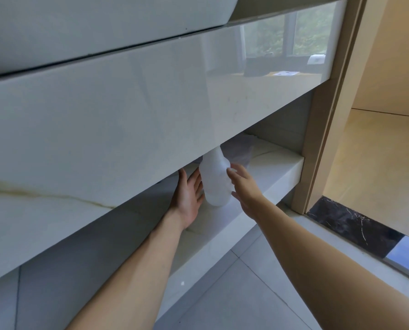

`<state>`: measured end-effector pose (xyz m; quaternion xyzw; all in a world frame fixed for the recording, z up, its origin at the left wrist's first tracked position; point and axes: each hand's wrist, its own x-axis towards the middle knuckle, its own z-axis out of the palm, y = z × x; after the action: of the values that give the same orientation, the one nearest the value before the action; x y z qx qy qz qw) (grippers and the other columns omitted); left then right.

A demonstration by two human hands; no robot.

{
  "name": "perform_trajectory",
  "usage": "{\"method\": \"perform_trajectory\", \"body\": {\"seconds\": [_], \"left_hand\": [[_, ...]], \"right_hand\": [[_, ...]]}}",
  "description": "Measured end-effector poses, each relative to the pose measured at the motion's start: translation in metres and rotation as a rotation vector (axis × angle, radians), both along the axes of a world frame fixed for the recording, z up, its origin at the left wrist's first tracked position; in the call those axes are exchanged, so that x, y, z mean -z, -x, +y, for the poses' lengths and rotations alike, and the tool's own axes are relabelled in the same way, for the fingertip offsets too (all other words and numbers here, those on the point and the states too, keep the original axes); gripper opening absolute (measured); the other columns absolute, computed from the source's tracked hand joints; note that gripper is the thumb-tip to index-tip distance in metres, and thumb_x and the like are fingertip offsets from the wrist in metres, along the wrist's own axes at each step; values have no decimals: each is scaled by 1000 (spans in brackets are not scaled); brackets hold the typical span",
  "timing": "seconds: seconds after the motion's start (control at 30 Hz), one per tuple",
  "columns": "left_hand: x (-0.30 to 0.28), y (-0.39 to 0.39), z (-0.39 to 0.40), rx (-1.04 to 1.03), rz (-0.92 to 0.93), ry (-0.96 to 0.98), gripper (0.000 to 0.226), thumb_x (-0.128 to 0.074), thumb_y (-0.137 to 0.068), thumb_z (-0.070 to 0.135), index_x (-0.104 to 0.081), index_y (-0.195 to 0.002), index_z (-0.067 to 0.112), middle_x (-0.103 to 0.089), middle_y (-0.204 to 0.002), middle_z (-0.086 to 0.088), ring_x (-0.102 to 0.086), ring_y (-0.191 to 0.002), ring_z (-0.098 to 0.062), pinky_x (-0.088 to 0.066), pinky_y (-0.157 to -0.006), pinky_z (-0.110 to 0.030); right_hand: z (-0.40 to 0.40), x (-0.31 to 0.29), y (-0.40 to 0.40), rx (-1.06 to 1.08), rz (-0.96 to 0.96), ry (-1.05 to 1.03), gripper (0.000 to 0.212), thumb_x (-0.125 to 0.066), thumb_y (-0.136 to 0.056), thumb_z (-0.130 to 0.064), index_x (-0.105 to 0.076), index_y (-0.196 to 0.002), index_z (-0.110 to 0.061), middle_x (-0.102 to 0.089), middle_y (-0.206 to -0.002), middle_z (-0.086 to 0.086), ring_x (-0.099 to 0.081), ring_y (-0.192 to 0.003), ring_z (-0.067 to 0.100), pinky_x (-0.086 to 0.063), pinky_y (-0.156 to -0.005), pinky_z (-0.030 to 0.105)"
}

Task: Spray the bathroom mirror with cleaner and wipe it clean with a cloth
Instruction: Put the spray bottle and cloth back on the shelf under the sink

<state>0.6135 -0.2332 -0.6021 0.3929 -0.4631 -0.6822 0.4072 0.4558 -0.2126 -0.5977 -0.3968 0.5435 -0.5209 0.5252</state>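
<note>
A white translucent spray bottle [215,179] stands on the lower shelf [265,177] under the vanity, its top hidden behind the glossy front panel [127,103]. My left hand [188,194] lies flat on the shelf just left of the bottle, fingers straight and reaching under the panel. My right hand [242,186] is at the bottle's right side with spread, relaxed fingers; its fingertips are at the bottle's shoulder and I cannot tell whether they touch. No mirror or cloth is clearly in view.
A greyish see-through bag or container [240,148] sits behind the bottle on the shelf. The sink basin's underside [79,25] hangs above left. A beige door frame [329,115] stands to the right, with a dark marble threshold [351,222] and grey floor tiles [246,294] below.
</note>
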Motion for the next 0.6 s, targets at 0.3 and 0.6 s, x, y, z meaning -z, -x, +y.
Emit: {"method": "perform_trajectory", "body": {"seconds": [0.3, 0.6], "left_hand": [[-4, 6, 0, -57, 2, 6, 75, -9, -94, 75, -40, -150, 35, -44, -152, 17, -32, -145, -6, -20, -122, -38], [1, 22, 28, -245, -13, 28, 71, -10, -99, 67, -40, -150, 28, -38, -156, 12, -34, -145, -10, -25, -116, -29]], "right_hand": [[1, -3, 1, 28, -122, -17, 37, -35, -107, -38, -53, -135, -23, -60, -115, -11, -51, -120, 19, -39, -105, 41], [7, -1, -1, 29, -170, -43, 51, -24, -107, -45, -48, -143, -19, -51, -132, -6, -43, -134, 17, -33, -108, 37]]}}
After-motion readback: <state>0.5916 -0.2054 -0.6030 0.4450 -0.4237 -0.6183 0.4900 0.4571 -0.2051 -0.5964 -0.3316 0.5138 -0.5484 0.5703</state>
